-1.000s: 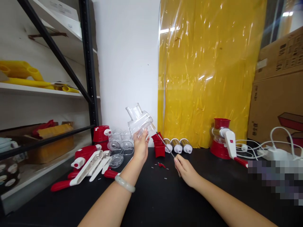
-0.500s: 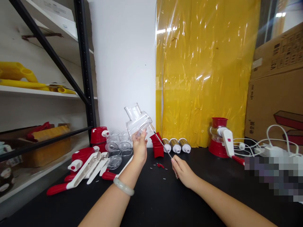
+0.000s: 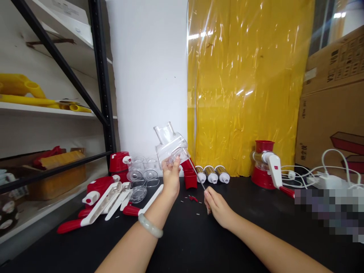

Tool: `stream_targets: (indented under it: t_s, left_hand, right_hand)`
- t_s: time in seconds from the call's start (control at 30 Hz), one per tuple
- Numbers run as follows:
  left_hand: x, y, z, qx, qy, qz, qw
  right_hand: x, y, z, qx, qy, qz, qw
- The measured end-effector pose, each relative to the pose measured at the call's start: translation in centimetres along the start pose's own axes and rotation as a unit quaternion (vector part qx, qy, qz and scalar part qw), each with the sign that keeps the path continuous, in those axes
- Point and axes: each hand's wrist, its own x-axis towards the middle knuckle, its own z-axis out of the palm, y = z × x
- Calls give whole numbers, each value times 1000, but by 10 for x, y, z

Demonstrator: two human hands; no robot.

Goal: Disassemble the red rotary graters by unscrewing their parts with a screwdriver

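Note:
A clear plastic housing (image 3: 170, 146) is held up, tilted, over the middle of the black table by my left hand (image 3: 171, 176), whose fingers grip its lower side. My right hand (image 3: 215, 203) is closed around the near end of a thin metal rod (image 3: 196, 172). The rod slants up and left, and its far end reaches the lower right opening of the housing; whether it touches inside is too small to tell. Behind lie red plastic parts (image 3: 190, 178). Below them on the table are a small red piece (image 3: 193, 198) and several tiny metal pins (image 3: 198, 214).
Red bases (image 3: 98, 185), white cranks with red handles (image 3: 101, 203) and clear cups (image 3: 142, 174) stand left. Metal drums (image 3: 211, 174) line the back. An assembled red-and-white device (image 3: 263, 167), white cables (image 3: 295, 176) and a carton (image 3: 330, 102) are right. A black-framed shelf (image 3: 102, 76) rises left.
The clear housing and my left hand have shifted slightly right, closer to the rod. The rod's far end now meets the housing's opening. My right hand has barely moved.

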Motion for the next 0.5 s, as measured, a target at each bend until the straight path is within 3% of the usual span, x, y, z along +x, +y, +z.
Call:
stream_targets:
  t_s: [0.5]
  left_hand:
    - [-3, 1, 2, -2, -21, 37, 999]
  right_hand:
    - [-3, -4, 7, 44, -4, -31, 999]
